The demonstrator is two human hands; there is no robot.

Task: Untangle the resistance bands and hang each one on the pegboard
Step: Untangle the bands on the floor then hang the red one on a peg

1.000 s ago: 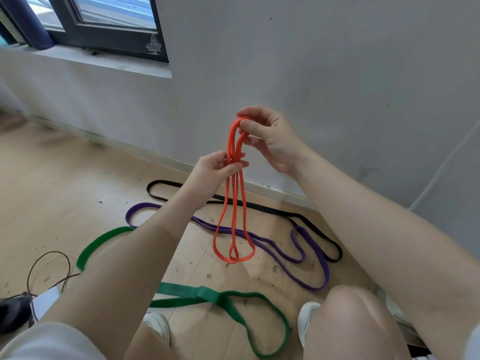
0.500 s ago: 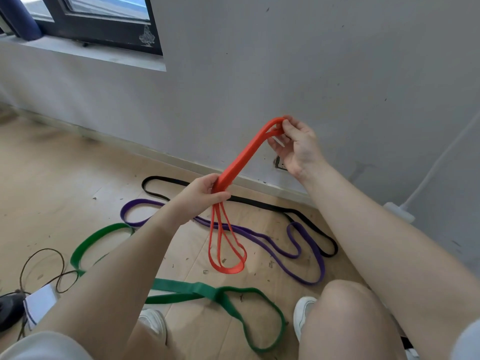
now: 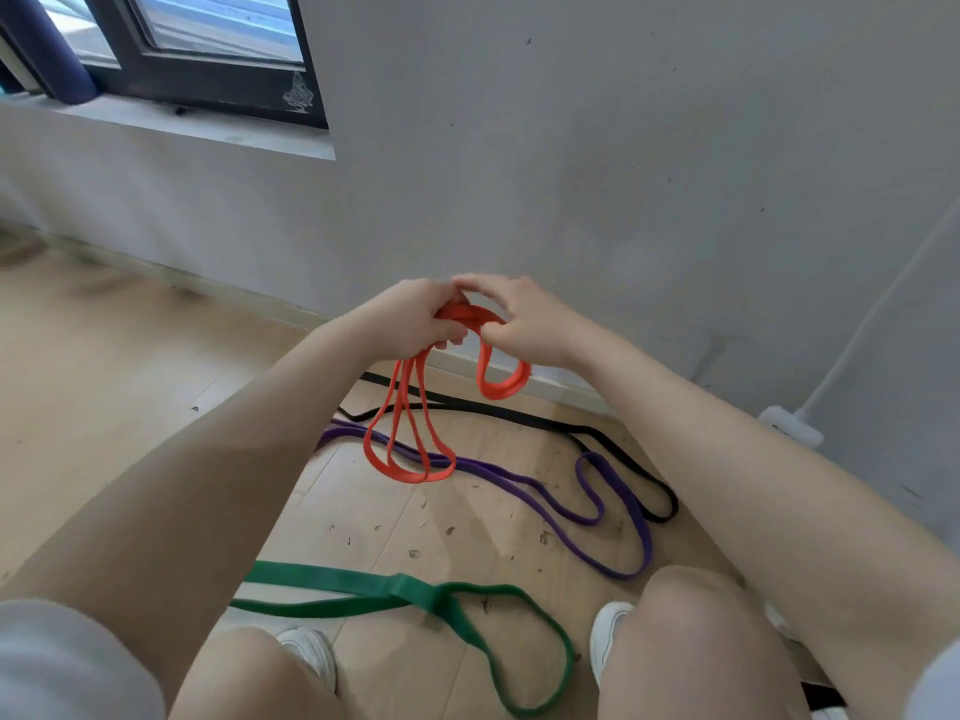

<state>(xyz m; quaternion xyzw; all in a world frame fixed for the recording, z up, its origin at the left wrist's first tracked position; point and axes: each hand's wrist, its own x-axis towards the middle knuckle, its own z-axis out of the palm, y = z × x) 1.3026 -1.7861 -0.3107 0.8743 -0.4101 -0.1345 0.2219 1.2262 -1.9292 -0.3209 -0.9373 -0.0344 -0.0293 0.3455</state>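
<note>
Here both hands, left (image 3: 415, 319) and right (image 3: 524, 324), grip the orange band (image 3: 410, 444) bunched between them

Orange band (image 3: 410, 444), green band (image 3: 395, 589), purple band (image 3: 587, 517).
</note>
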